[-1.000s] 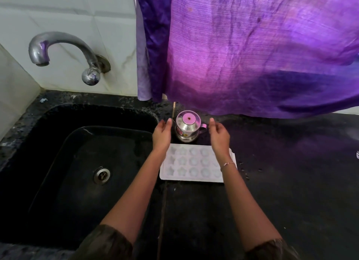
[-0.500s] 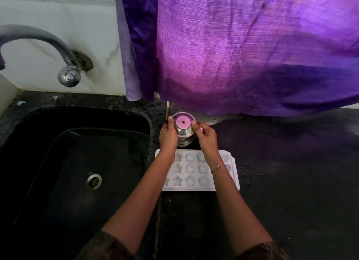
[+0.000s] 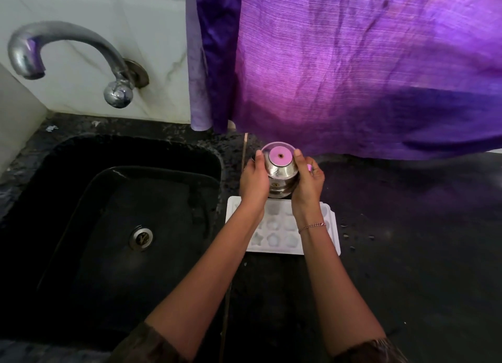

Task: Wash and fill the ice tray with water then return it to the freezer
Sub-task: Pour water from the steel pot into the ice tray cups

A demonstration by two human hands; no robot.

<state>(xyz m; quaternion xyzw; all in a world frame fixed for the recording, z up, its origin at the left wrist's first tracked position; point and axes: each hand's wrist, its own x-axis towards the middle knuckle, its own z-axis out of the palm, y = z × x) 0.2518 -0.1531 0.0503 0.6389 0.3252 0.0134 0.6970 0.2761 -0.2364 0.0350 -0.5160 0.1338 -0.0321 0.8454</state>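
Observation:
A white ice tray [image 3: 281, 233] with shaped cells lies flat on the black counter just right of the sink. Behind it, a small steel jug [image 3: 279, 170] with a pink-centred lid is gripped from both sides: my left hand [image 3: 254, 179] wraps its left flank and my right hand [image 3: 308, 180] its right flank. The jug sits at or slightly above the tray's far edge; its base is hidden by my hands. My forearms cross over part of the tray.
The black sink [image 3: 114, 227] with its steel drain [image 3: 141, 237] lies to the left, below a curved steel tap [image 3: 68, 53] on the white tiled wall. A purple cloth [image 3: 353, 64] hangs low over the counter's [image 3: 421, 254] back. Water drops dot the counter right of the tray.
My two hands went from hovering open beside the jug to closing on its sides. The jug now appears raised and nearer the tray's far edge.

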